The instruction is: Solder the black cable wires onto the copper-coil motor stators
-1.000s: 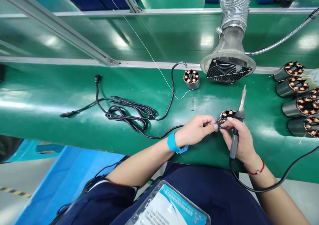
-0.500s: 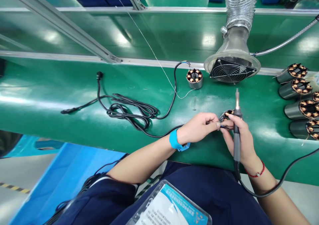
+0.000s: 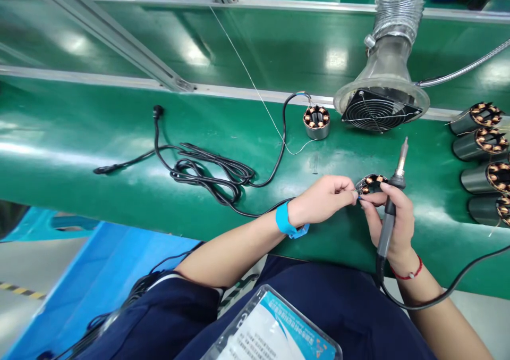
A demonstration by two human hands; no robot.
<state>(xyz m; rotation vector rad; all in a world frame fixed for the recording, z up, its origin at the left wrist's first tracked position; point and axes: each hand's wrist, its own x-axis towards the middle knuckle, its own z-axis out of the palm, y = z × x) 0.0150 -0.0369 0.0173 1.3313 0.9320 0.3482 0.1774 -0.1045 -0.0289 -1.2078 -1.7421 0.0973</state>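
I am pinching my left hand's [image 3: 324, 198] thumb and forefinger tightly together at a small blue wire [image 3: 359, 197]; how much of it is sitting between the tips I cannot tell, as they are hiding it; my right hand [image 3: 398, 219] is holding a soldering iron [image 3: 389, 214], its fingers curling round the handle, while its thumb and a fingertip are nearly meeting at the same wire; the wound stator [image 3: 370, 180] is standing on the green bench mat [image 3: 119, 120] just beyond both sets of fingertips, its copper coils showing

For doing this well, I am judging that light fingertips are serving better than force, since fine wire is likely bending easily; I am wanting the left pinch steady and the right fingers doing the small adjusting; the iron's tip is pointing away from me, clear of both hands and the stator, and that angle is worth guarding, as a careless wrist turn could be bringing hot metal near coils or skin

My left forearm is slanting in from the left, wrist nearly straight; my right forearm is rising from the lower right, palm turning inward; the black power cable [image 3: 255, 215] is running behind my left wrist
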